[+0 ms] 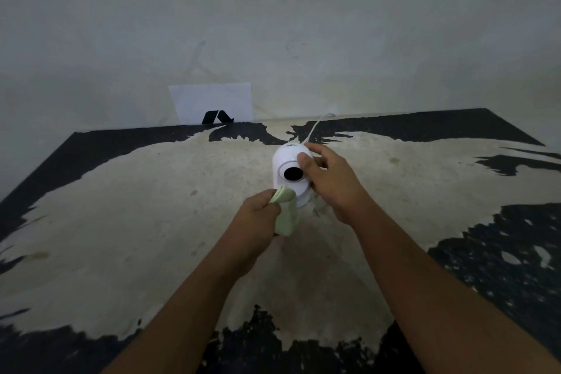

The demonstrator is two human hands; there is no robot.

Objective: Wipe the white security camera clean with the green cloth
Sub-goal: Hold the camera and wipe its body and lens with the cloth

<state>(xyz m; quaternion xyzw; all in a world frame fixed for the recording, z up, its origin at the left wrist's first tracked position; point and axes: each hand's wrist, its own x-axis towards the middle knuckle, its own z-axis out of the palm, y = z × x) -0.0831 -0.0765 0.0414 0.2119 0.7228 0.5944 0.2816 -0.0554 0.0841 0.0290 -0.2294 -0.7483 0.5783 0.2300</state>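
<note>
Standing at frame centre on the worn table (151, 222), the white security camera (290, 167) is steadied by the right hand (331, 179), fingers wrapped round its right side. The folded green cloth (287, 215) is clenched in the left hand (258, 215), touching the camera's lower base. Wiping appears underway; the dome and lens seem left to do.

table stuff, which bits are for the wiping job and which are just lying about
For the job: camera, green cloth, left hand holding the cloth, right hand steadying the camera.

Lying about: white card against the wall.
</note>
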